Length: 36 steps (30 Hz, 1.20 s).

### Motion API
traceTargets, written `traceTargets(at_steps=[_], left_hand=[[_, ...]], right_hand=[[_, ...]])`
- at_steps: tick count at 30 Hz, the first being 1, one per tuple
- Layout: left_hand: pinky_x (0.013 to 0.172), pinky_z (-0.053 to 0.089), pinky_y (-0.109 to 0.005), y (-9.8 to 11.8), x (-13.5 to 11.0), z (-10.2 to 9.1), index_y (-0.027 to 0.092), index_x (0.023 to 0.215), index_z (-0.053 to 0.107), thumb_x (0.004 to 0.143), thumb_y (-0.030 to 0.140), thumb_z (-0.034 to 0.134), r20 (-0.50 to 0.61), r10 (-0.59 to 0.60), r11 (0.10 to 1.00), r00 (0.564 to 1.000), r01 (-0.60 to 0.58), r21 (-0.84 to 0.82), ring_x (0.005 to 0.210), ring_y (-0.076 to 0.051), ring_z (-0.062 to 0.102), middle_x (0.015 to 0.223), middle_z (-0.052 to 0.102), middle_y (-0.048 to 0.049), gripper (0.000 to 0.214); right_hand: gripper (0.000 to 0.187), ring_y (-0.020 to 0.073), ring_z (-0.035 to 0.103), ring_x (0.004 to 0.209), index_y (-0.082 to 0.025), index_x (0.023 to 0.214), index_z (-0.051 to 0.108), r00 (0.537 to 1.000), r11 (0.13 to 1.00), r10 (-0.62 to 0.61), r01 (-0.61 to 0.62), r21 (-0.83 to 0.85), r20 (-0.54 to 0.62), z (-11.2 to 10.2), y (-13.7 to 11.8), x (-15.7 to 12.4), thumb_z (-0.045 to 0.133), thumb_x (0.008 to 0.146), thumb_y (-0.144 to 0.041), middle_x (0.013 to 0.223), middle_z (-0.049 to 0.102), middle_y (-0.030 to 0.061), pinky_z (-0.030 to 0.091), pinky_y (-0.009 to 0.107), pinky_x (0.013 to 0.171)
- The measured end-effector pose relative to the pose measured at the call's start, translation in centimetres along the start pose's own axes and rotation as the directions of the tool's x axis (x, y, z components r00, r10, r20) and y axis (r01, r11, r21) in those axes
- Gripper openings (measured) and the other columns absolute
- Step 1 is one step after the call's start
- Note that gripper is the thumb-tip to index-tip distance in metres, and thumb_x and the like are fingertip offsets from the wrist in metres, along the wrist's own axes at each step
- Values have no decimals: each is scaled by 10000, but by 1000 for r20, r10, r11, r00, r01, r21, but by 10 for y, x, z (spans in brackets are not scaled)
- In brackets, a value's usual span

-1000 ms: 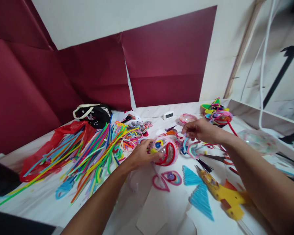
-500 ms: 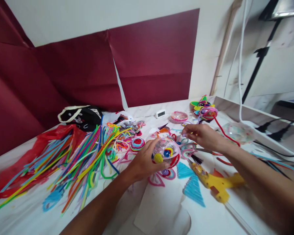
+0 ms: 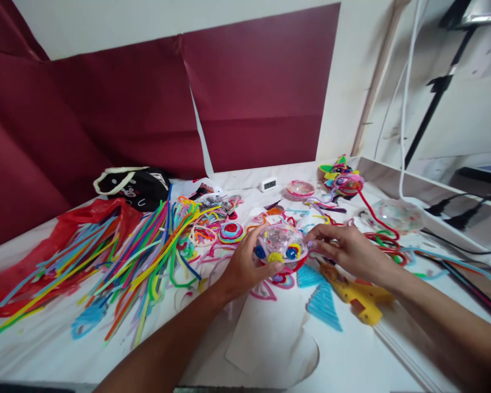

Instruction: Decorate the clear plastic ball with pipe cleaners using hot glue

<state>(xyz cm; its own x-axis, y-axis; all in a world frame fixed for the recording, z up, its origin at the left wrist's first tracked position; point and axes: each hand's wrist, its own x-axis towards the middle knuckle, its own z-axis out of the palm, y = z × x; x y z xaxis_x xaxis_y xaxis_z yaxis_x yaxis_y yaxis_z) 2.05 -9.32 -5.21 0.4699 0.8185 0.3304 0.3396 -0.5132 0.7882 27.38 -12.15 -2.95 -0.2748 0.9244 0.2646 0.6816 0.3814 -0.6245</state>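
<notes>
My left hand [image 3: 247, 267] is wrapped round the left side of a clear plastic ball [image 3: 280, 237] decorated with blue-and-yellow eyes, a yellow nose and a red edge. Against the ball's right side, the fingers of my right hand [image 3: 337, 245] are pinched together; whatever is between them is too small to make out. Under and in front of the ball lie pink pipe-cleaner shapes [image 3: 265, 292] and two blue pipe-cleaner triangles [image 3: 325, 311]. A yellow glue gun [image 3: 362, 303] with a clear glue stick rests below my right wrist, partly hidden by the hand.
Bundles of coloured pipe cleaners [image 3: 147, 262] and a red plastic bag [image 3: 28, 278] spread over the left side. Behind stand a black pouch [image 3: 137, 191], a small white clock [image 3: 268, 184], a clear bowl-like half [image 3: 300, 189] and a finished-looking colourful figure [image 3: 343, 177]. Power plugs [image 3: 460, 215] lie right.
My right hand has come in from beyond the ball's right side and now touches it. The ball has turned in my left hand, so both eyes face me.
</notes>
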Motion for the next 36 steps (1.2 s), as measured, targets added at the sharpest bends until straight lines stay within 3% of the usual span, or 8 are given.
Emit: traceTargets(at_steps=[10, 14, 20, 31, 36], left_hand=[[1127, 294, -416, -6, -1, 12, 210, 1377, 413, 681, 466, 760, -109, 9, 999, 994, -4, 44, 1360, -302, 338, 1429, 384, -134, 819], [1139, 273, -433, -7, -2, 12, 212, 1407, 346, 700, 425, 758, -45, 3, 997, 999, -7, -77, 1380, -309, 322, 1485, 339, -135, 846], [1083, 357, -421, -7, -3, 10, 224, 1429, 298, 729, 350, 746, 42, -48, 971, 998, 56, -232, 1336, -317, 394, 1468, 385, -127, 840], [991, 440, -374, -6, -5, 15, 251, 1404, 256, 684, 322, 782, 93, -79, 941, 993, 105, -323, 1234, -284, 502, 1365, 495, -117, 894], [1019, 420, -358, -8, -4, 17, 257, 1388, 266, 681, 314, 791, 81, -79, 935, 994, 102, -340, 1270, -274, 470, 1406, 448, -112, 882]], right_hand=[[161, 175, 631, 786, -227, 900, 662, 970, 993, -38, 63, 97, -242, 3, -4, -9, 538, 882, -328, 842, 696, 18, 472, 284, 701], [159, 173, 629, 787, -224, 884, 670, 969, 983, 21, 25, 183, -246, 1, -7, -10, 561, 880, -339, 849, 699, 17, 474, 281, 695], [217, 172, 612, 752, -214, 855, 674, 967, 972, 80, -21, 235, -244, -2, -9, -9, 558, 880, -395, 822, 690, 19, 464, 284, 669], [208, 178, 607, 775, -218, 885, 683, 965, 955, 120, -49, 293, -233, 0, -5, -9, 577, 868, -396, 853, 690, 30, 471, 292, 680], [207, 183, 595, 740, -211, 852, 666, 965, 961, 111, -43, 273, -238, 2, -4, -8, 583, 860, -401, 804, 679, 39, 477, 306, 660]])
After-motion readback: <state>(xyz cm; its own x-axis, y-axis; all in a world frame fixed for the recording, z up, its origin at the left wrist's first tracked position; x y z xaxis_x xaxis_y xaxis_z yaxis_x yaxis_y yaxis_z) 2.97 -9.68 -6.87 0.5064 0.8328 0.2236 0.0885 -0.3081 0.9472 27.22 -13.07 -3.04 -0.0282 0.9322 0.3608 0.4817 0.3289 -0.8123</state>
